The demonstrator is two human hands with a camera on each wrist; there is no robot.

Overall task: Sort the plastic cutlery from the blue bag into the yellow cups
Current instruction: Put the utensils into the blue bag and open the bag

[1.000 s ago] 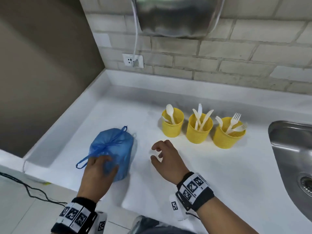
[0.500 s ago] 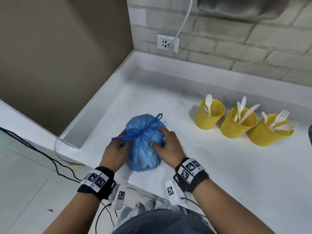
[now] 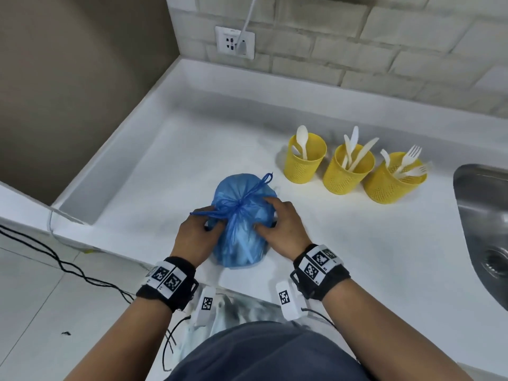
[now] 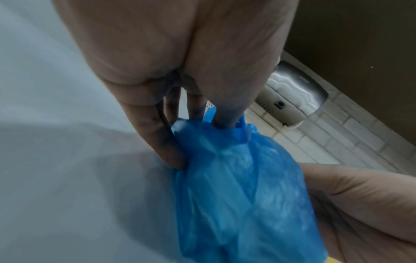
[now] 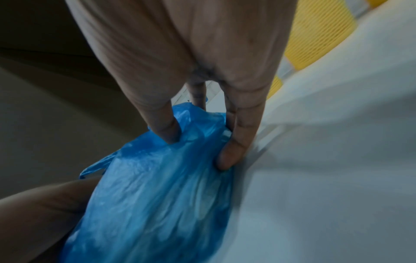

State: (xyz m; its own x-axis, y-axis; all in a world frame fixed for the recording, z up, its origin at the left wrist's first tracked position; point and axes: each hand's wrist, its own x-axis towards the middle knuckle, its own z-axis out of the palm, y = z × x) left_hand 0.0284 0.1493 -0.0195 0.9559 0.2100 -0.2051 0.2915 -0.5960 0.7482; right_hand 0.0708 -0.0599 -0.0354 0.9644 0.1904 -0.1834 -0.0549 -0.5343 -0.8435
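A tied blue bag (image 3: pixel 242 229) lies on the white counter (image 3: pixel 170 166) near its front edge, with its knot and drawstring on top. My left hand (image 3: pixel 198 232) grips its left side, fingers dug into the plastic (image 4: pixel 157 138). On the bag's right side is my right hand (image 3: pixel 283 224), thumb and fingers pressed into it (image 5: pixel 234 146). Three yellow perforated cups stand in a row behind and to the right. The left cup (image 3: pixel 305 166) holds spoons, the middle cup (image 3: pixel 347 174) holds knives, and the right cup (image 3: pixel 393 182) holds forks. What is inside the bag is hidden.
A steel sink (image 3: pixel 483 224) is set into the counter at the right. A wall socket (image 3: pixel 233 42) with a plugged-in cable sits on the brick wall, and a hand dryer (image 4: pixel 290 96) hangs above. The counter has a raised rim at left and back. Black cables (image 3: pixel 55 259) trail across the floor.
My right hand left the bare counter and took hold of the bag's right side. The left hand shifted to the bag's left side. The bag is now held between both hands.
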